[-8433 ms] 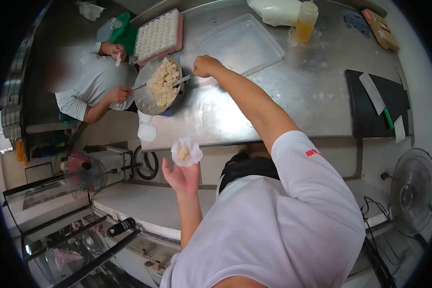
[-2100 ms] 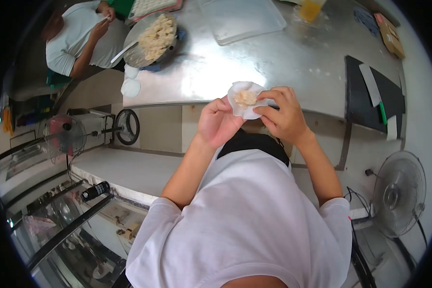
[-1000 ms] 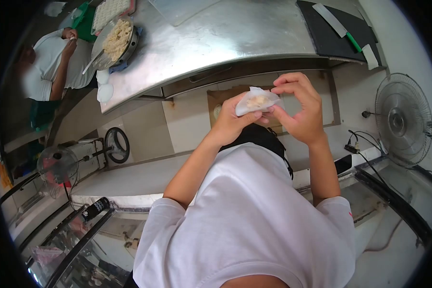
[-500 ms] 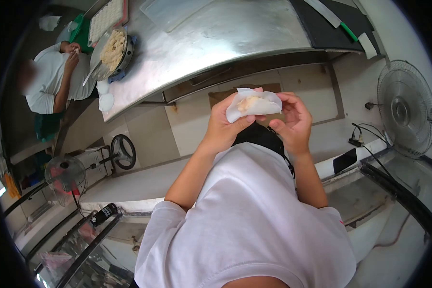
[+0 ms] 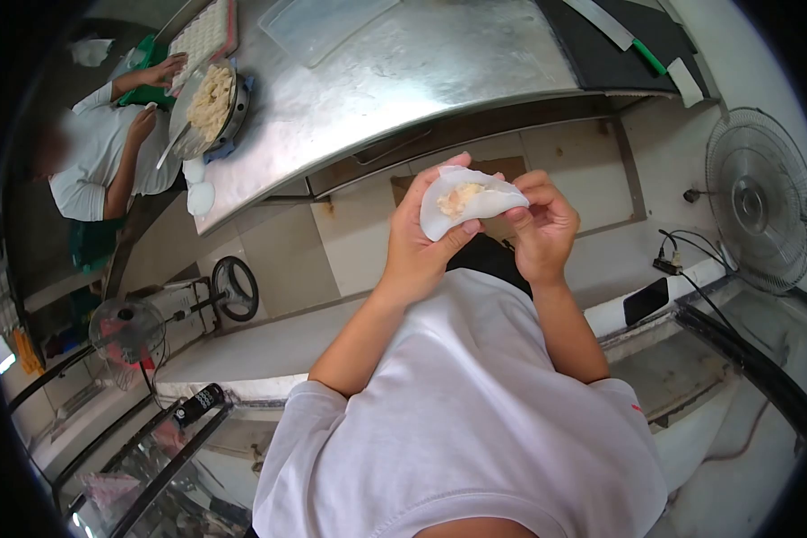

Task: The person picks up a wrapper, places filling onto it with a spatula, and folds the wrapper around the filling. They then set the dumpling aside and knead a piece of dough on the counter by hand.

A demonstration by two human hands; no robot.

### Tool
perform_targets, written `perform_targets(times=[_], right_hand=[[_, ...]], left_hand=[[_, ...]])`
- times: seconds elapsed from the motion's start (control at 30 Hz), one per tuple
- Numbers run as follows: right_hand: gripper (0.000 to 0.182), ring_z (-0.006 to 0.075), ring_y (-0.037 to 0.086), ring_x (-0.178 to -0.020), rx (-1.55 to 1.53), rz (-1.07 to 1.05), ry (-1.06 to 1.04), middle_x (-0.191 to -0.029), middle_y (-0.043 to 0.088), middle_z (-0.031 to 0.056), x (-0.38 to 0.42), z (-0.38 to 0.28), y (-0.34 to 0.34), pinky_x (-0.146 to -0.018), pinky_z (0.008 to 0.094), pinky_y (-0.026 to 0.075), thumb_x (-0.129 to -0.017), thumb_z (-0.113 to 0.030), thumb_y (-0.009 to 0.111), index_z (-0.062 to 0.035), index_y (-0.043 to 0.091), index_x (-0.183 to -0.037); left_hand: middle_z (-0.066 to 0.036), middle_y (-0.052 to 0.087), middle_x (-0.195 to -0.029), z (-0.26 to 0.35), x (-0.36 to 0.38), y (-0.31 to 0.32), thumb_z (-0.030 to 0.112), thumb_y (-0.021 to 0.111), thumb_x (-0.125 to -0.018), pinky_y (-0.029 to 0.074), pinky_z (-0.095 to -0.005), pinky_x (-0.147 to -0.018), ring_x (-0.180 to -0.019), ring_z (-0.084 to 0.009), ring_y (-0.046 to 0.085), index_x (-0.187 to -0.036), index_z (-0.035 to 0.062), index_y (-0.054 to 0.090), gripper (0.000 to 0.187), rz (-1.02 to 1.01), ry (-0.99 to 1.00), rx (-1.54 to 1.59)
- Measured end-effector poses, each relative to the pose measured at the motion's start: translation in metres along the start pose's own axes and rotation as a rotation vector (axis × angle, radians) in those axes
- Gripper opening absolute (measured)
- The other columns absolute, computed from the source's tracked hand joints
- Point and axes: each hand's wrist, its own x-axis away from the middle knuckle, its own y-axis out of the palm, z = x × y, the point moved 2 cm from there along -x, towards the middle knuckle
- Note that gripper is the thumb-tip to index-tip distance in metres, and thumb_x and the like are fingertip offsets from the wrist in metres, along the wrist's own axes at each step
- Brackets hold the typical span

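Observation:
A thin white round wrapper (image 5: pixel 495 208) with pale, slightly pink filling (image 5: pixel 460 199) on it is held up in front of my chest. My left hand (image 5: pixel 419 235) cradles its left side, with the thumb on the near edge and the fingers behind and beneath. The thumb and fingers of my right hand (image 5: pixel 545 224) pinch the wrapper's right edge, which is partly folded. The filling shows on the open left part. Fingers behind the wrapper are partly hidden.
A metal table (image 5: pixel 403 81) lies ahead, bearing a bowl of filling (image 5: pixel 212 103), a clear plastic container (image 5: pixel 318 27) and a green-handled knife (image 5: pixel 601 22). A co-worker (image 5: pixel 108 161) is at the left. A fan (image 5: pixel 758 199) stands right, near a phone (image 5: pixel 646 301).
The wrapper has tilted and shows more filling, and my right hand now pinches its right edge. The co-worker's hands have moved apart, one reaching toward the tray.

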Motion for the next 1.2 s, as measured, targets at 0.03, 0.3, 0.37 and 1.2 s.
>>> perform_targets(times=[0.03,0.3,0.37,1.2], right_hand=[[0.014,0.0143,0.057,-0.087,-0.001,-0.001,0.0,-0.098,0.059,0.0085,-0.001,-0.001,-0.001,-0.076,0.0275,0.049,-0.086,-0.007,0.075,-0.0005,0.065,-0.093],[0.015,0.0142,0.058,-0.086,-0.13,0.008,-0.001,-0.099,0.061,0.0083,0.0,0.004,0.0,-0.081,0.0291,0.049,-0.089,-0.012,0.074,-0.0009,0.065,-0.094],[0.017,0.0142,0.059,-0.087,-0.159,-0.002,-0.019,-0.099,0.061,0.008,-0.001,0.005,0.001,-0.081,0.0293,0.049,-0.089,-0.013,0.074,-0.0014,0.064,-0.095],[0.011,0.0246,0.063,-0.103,-0.183,-0.143,-0.045,-0.117,0.061,0.0219,-0.008,-0.006,0.019,-0.09,0.035,0.051,-0.096,-0.01,0.062,-0.004,0.055,-0.103]], left_hand=[[-0.018,0.064,-0.123,0.0,0.0,0.002,0.01,0.073,-0.088,0.055,-0.0287,-0.08,-0.094,-0.0164,0.065,-0.135,-0.0007,0.046,0.055,0.044,0.03,0.038],[-0.009,0.065,-0.117,0.003,0.005,0.005,0.005,0.072,-0.089,0.051,-0.0293,-0.092,-0.105,-0.0145,0.064,-0.126,-0.0015,0.05,0.043,0.013,-0.002,0.042],[-0.009,0.066,-0.116,0.004,0.007,0.007,0.004,0.072,-0.089,0.051,-0.0299,-0.093,-0.107,-0.0152,0.064,-0.123,-0.0019,0.052,0.04,0.024,-0.019,-0.001],[-0.028,0.047,-0.14,0.037,-0.001,0.0,0.002,0.075,-0.083,0.051,-0.0349,-0.091,-0.125,-0.0299,0.054,-0.099,0.0096,0.058,0.025,-0.028,0.593,-0.471]])
